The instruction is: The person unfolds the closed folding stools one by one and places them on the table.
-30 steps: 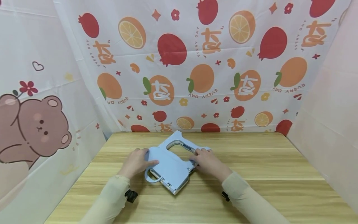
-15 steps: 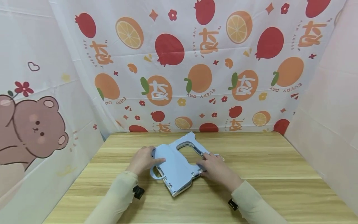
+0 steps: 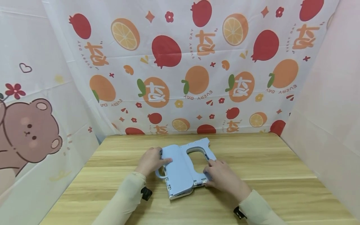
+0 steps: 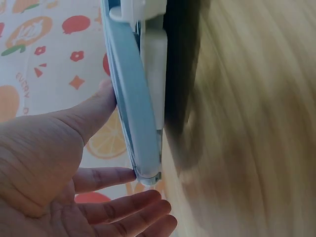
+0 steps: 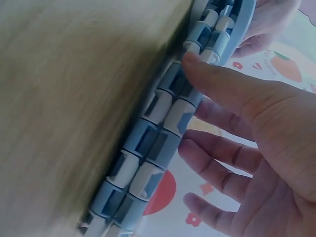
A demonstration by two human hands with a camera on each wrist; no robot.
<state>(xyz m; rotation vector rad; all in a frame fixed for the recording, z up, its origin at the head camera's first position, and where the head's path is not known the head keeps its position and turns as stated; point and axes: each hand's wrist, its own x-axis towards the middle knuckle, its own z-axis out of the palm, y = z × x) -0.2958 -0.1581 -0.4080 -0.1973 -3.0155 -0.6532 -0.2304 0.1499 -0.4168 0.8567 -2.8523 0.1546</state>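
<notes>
A light blue folding plastic frame (image 3: 177,172) lies on the wooden table, folded flat, with a broad panel at the left and a rounded cutout at the right. My left hand (image 3: 152,161) holds its left edge, thumb over the panel; in the left wrist view the index fingertip meets the end of the blue edge (image 4: 133,94). My right hand (image 3: 225,176) grips the right arm of the frame, beside the cutout. In the right wrist view the right thumb (image 5: 222,79) presses a row of blue and white hinges (image 5: 158,131), with fingers at the other side.
The wooden table (image 3: 267,165) runs back to a fruit-print curtain (image 3: 174,87). Another curtain with a bear (image 3: 31,128) hangs at the left, and a pale one (image 3: 323,125) at the right. A small black device (image 3: 146,193) sits at the left wrist.
Both hands have moved rightward with the blue frame, turning it clockwise, so its far corner has swung right. The head view has shifted slightly.
</notes>
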